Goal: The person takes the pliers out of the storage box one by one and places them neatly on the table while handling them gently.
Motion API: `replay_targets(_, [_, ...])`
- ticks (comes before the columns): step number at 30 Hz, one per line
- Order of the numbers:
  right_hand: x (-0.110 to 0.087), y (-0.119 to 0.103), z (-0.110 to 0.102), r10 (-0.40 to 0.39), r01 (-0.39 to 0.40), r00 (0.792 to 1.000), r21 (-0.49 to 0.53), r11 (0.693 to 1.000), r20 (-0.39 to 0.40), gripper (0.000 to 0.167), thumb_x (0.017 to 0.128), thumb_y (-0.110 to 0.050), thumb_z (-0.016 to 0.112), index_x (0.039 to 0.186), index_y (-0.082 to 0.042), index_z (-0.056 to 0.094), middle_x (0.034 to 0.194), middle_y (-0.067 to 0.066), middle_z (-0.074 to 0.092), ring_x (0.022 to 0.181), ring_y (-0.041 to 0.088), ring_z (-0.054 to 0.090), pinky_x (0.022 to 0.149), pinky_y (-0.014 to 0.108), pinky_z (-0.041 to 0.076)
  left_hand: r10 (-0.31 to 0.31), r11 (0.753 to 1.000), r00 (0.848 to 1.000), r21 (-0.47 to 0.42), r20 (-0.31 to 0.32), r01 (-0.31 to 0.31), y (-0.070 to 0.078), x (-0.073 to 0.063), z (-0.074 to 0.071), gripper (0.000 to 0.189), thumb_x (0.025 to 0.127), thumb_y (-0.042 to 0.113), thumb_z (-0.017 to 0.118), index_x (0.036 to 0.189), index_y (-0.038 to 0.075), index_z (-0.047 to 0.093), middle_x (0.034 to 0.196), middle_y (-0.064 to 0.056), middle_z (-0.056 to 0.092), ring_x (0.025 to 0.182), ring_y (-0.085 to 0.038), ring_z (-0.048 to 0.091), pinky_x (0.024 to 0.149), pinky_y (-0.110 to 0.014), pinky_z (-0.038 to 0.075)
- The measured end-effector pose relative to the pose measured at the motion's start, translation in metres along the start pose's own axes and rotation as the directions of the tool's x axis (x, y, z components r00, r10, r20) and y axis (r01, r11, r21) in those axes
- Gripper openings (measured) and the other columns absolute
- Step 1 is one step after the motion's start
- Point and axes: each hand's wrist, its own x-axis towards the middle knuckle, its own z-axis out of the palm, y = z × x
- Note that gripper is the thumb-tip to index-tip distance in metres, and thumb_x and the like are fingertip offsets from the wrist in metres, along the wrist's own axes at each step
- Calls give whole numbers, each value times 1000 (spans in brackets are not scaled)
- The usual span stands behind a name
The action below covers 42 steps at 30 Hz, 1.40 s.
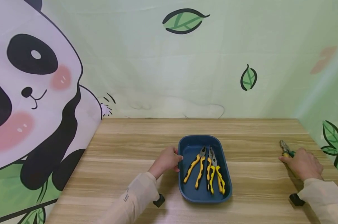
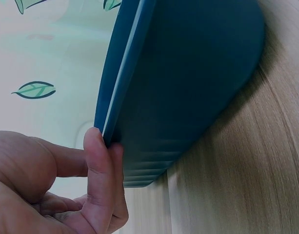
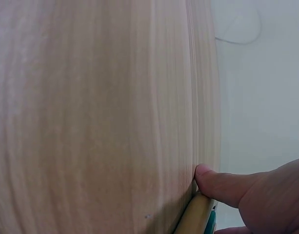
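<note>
Near the middle of the table stands a dark blue plastic tray [image 1: 191,194]. My left hand [image 1: 166,160] pinches its left rim between thumb and fingers, as the left wrist view shows up close on the tray wall [image 2: 188,73]. Inside lie yellow-and-black pliers [image 1: 199,168], spread open at the left, and two more overlapping pairs at the right. Over at the far right, my right hand [image 1: 303,163] grips pliers [image 1: 284,147] with yellow and green handles, their metal nose pointing away. In the right wrist view the thumb presses a yellow handle [image 3: 194,217]; the palm hides the rest.
The wood-grain table [image 1: 129,133] runs back to a pale green cloth backdrop [image 1: 146,77] printed with leaves and a panda [image 1: 73,130]. A small black block [image 1: 159,200] sits by the left cuff, another [image 1: 297,199] by the right cuff.
</note>
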Motion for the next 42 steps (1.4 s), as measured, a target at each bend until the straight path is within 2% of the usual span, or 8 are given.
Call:
replay_targets(11, [0,-1,-4,12,-12,999,0,1000,34,62,95,-56,68,84,2,50,78,22,51,74,38,51,61,49,44,-18,999,1000,27,-10,19,2,-1,1,12,101,9,66,94,3,58,73,-9,58,51,-15,62,66,-36,61])
replay_targets(18, [-1,0,-5,1,-2,999,5,1000,41,62,94,-56,68,82,2,52,78,22,52,74,38,52,60,48,44,-22,999,1000,33,-7,22,2,-1,2,12,101,9,66,94,3,58,72,-9,58,51,-16,62,67,-36,61])
replay_targets(27, [0,1,-6,-9,8,998,4,1000,57,67,93,-59,69,89,7,54,82,28,54,77,43,56,63,55,45,-28,999,1000,30,-6,28,2,-2,1,12,102,9,66,95,3,58,74,-9,58,52,-16,62,68,-37,62])
replay_targets(31, [0,2,-6,-11,10,998,5,1000,61,68,93,-60,68,89,6,53,81,26,54,76,42,55,62,53,44,-26,999,1000,25,-4,26,2,-2,1,12,102,9,65,95,2,58,74,-9,58,52,-16,62,67,-36,62])
replay_targets(36, [-1,2,-4,-19,19,999,6,1000,51,62,95,-58,66,81,0,50,75,18,48,70,34,49,60,46,42,-25,999,1000,27,-4,25,2,-2,0,12,102,9,65,95,2,57,75,-10,58,52,-16,62,66,-35,61])
replay_targets(42, [1,3,-4,-31,31,998,3,1000,57,64,96,-56,65,85,5,52,80,26,53,73,40,54,60,51,45,-28,999,1000,27,-3,28,3,-2,0,12,102,9,65,97,2,57,75,-10,58,53,-17,62,67,-36,61])
